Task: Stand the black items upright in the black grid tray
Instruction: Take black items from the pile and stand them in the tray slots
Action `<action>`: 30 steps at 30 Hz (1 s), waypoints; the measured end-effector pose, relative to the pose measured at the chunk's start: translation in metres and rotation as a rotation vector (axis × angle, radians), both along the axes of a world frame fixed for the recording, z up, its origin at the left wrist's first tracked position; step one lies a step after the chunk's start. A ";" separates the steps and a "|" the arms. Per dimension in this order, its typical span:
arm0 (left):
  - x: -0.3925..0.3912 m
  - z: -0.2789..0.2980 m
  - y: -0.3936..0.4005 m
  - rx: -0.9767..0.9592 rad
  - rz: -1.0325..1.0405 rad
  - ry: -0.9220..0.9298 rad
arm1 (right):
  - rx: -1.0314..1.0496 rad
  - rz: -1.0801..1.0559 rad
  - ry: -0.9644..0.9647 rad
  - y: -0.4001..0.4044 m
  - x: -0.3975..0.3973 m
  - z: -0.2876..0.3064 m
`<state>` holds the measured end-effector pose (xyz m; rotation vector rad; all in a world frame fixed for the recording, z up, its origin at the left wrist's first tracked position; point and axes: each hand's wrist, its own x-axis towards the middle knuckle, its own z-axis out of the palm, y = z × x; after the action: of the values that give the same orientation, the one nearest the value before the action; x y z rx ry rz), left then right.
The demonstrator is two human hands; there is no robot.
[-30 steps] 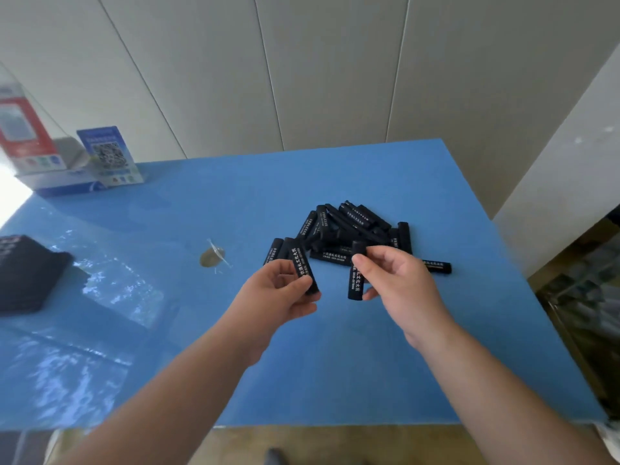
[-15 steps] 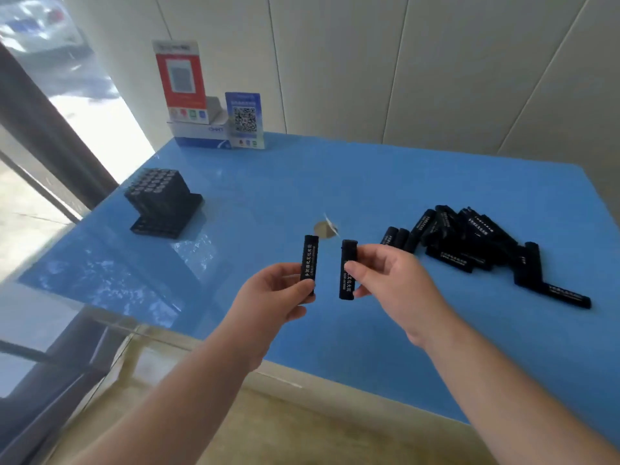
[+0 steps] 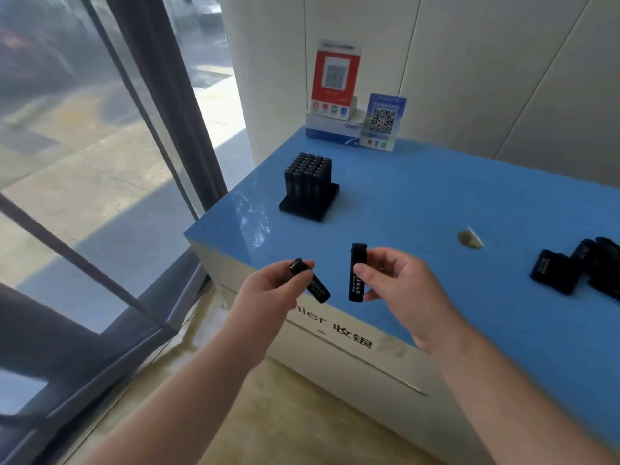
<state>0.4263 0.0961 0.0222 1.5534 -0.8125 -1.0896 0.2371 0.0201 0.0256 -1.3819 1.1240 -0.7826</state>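
While each hand (image 3: 268, 290) (image 3: 399, 290) pinches one black stick (image 3: 310, 280) (image 3: 357, 271), the grid tray (image 3: 310, 193) stands well apart

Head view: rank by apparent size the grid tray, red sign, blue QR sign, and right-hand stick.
1. grid tray
2. red sign
3. blue QR sign
4. right-hand stick, nearest the camera, so it looks bigger than it is.

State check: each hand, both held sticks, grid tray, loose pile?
left hand: grips one black stick, tilted
left stick: tilted, in the air
right hand: pinches one black stick
right stick: near upright, in the air
black grid tray: on the blue counter, partly filled with upright sticks
loose pile: lying flat at the right edge
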 end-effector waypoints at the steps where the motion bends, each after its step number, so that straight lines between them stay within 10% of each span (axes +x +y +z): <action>1: 0.010 -0.002 0.001 -0.007 -0.003 -0.019 | -0.002 0.004 -0.005 0.001 0.011 -0.001; 30: 0.137 0.011 -0.216 -0.285 -0.357 -0.759 | -0.171 -0.187 0.134 -0.167 0.132 -0.020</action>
<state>0.5633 -0.1195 0.0328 1.6079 -1.7297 -0.5552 0.3694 -0.1468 0.0054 -1.5037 1.3303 -0.9495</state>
